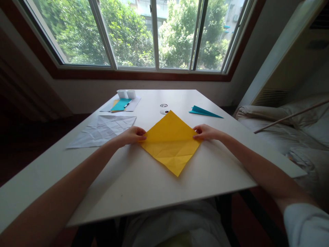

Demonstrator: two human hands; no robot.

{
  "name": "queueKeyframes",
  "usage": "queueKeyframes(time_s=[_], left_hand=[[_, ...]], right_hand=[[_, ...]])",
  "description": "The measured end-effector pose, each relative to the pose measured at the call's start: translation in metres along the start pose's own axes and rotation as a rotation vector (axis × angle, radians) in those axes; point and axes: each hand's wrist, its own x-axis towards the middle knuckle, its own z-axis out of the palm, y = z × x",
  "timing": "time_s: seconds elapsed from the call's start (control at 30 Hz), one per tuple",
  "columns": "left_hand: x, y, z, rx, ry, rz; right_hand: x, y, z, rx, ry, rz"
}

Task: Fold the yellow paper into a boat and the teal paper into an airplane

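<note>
A square sheet of yellow paper [171, 139] is spread out like a diamond, one corner pointing towards me. Creases cross its near half, and a fold line runs from side to side. My left hand [133, 135] pinches the left corner between thumb and fingers. At the opposite corner, my right hand [205, 132] grips the paper in the same way. Whether the sheet's middle rests on the table or hovers just over it, I cannot tell.
On the white table [123, 185], a creased white sheet [102, 130] lies left. Behind it are teal paper [120, 104], a pen [128, 103] and small white boxes [126, 94]. A folded teal paper plane [205, 112] lies right. A sofa [269, 133] stands beyond the right edge.
</note>
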Motion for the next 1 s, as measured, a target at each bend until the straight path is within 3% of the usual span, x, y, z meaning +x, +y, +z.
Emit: queueKeyframes(time_s=[0.13,0.33,0.53,0.63,0.73,0.9,1.0], left_hand=[[0.001,-0.002,-0.002,0.06,0.026,0.078],[0.003,-0.004,-0.007,0.262,0.139,0.306],[0.002,-0.002,-0.007,0.474,0.074,0.492],[0.0,-0.001,-0.008,0.559,-0.007,0.479],[-0.005,0.005,-0.006,0.648,0.002,0.433],[-0.017,0.028,0.018,0.886,0.183,0.421],[-0.022,0.039,0.042,0.808,0.11,0.527]], right_hand=[[0.002,0.003,-0.002,0.005,0.087,-0.123],[0.001,0.0,-0.001,-0.168,0.261,-0.358],[-0.002,-0.003,-0.001,-0.256,0.122,-0.441],[-0.005,-0.004,-0.004,-0.288,0.037,-0.412],[-0.008,-0.006,-0.006,-0.311,-0.007,-0.408],[-0.011,-0.017,0.001,-0.457,0.096,-0.411],[-0.012,-0.03,0.012,-0.521,0.201,-0.397]])
